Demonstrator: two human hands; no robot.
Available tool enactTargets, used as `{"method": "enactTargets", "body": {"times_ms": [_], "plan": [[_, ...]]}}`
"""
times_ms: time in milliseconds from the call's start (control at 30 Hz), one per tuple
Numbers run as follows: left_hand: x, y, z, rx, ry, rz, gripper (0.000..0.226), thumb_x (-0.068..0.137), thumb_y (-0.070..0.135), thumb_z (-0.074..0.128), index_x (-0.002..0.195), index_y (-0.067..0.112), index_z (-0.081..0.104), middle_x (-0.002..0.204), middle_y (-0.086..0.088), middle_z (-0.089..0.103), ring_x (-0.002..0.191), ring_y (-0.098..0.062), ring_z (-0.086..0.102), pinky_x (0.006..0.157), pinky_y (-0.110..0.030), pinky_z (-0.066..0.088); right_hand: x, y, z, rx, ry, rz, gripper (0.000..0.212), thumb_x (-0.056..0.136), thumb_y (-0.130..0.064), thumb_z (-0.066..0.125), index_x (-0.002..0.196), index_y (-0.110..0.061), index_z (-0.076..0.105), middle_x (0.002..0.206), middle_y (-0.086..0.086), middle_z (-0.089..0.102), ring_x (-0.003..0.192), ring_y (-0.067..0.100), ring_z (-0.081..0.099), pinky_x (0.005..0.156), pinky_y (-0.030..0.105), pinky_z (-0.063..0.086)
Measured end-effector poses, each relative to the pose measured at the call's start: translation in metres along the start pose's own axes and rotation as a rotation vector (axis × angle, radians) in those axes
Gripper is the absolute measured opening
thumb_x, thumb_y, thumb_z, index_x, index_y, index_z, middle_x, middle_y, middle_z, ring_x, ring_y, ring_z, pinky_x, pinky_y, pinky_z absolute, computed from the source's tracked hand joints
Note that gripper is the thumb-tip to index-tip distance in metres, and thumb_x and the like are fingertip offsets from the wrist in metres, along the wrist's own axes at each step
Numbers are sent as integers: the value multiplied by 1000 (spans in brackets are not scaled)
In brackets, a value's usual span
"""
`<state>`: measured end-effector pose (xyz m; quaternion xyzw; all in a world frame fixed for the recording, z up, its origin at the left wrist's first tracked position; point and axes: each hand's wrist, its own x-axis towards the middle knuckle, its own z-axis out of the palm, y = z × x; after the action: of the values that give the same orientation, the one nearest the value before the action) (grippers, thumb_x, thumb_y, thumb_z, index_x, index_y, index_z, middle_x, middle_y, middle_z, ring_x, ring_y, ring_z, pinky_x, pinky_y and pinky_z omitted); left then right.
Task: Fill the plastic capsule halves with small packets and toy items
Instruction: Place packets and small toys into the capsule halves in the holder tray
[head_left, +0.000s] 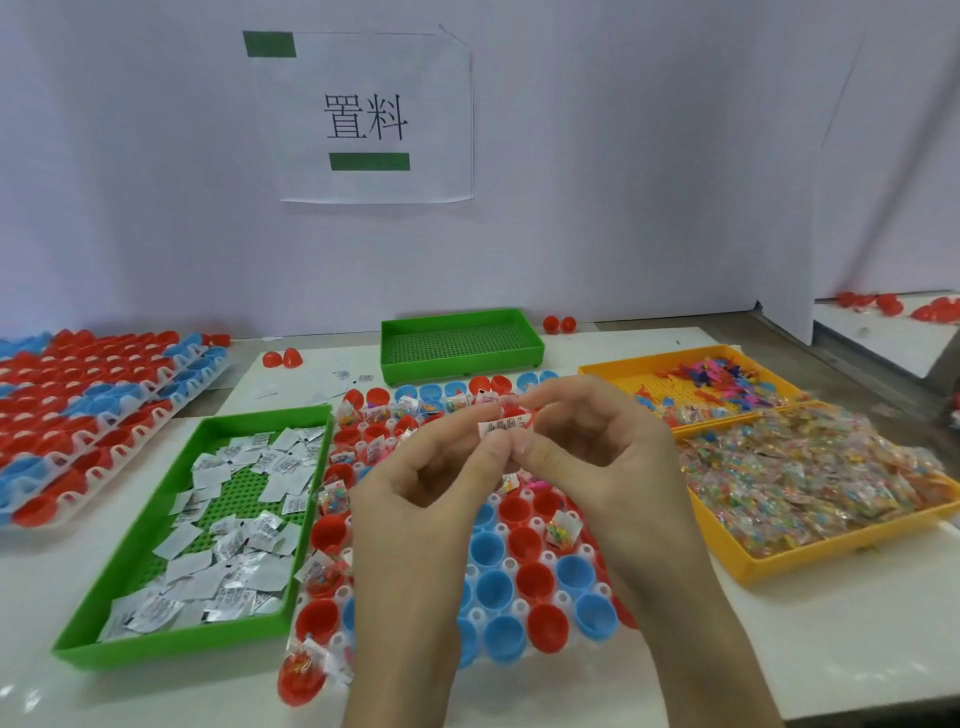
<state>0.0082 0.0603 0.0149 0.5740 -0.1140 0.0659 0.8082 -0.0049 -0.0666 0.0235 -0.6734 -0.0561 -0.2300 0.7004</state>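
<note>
A white rack (595, 553) of red and blue capsule halves (535, 577) lies in front of me. Several halves at its left and far side hold clear packets of coloured beads (332, 499). Above the rack, my left hand (431, 478) and my right hand (597, 447) meet at the fingertips. Both pinch one small white printed paper packet (506, 422) between them. My forearms hide the near middle of the rack.
A green tray (171, 644) of white paper packets sits at the left, an empty green tray (460, 317) behind the rack. Two yellow trays at the right hold bead packets (810, 478) and small toys (711, 376). Stacked racks of capsule halves (93, 410) stand far left.
</note>
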Motion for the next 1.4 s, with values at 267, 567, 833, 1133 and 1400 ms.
{"method": "enactTargets", "body": {"times_ms": [267,567,833,1133,1400], "plan": [[0,-11,-4,32,-149,-148,22,70,33,75,89,24,82,84,-8,78,77,-16,74,70,-18,56,-1,-3,-17,-154,-69,-27,19,84,-4,75,91,-21,74,82,8,68,77,15,68,73,21,56],[-1,-14,-4,5,-41,-106,20,67,32,76,83,22,82,80,-8,78,78,-18,76,69,-17,56,14,19,-62,-405,248,-86,10,94,-27,65,90,-26,74,73,-6,70,70,4,66,66,16,52],[-1,-8,-1,-13,-18,-27,15,72,29,72,82,23,82,81,-8,78,77,-18,77,67,-16,57,14,61,-130,-1023,283,449,14,90,-32,71,80,-42,70,96,-11,68,107,22,60,100,55,43],[-5,-5,2,-3,-50,-15,18,68,31,74,82,22,81,78,-11,78,75,-24,77,66,-20,59,13,60,-130,-762,725,-56,19,79,-8,79,79,-27,74,75,-12,70,76,5,66,73,26,52],[-5,-6,6,13,-47,-29,15,71,22,74,80,13,80,78,-13,77,74,-24,77,66,-19,58,12,40,-114,-207,777,-245,20,80,-9,80,91,-26,76,83,-3,77,79,8,73,72,15,55]]}}
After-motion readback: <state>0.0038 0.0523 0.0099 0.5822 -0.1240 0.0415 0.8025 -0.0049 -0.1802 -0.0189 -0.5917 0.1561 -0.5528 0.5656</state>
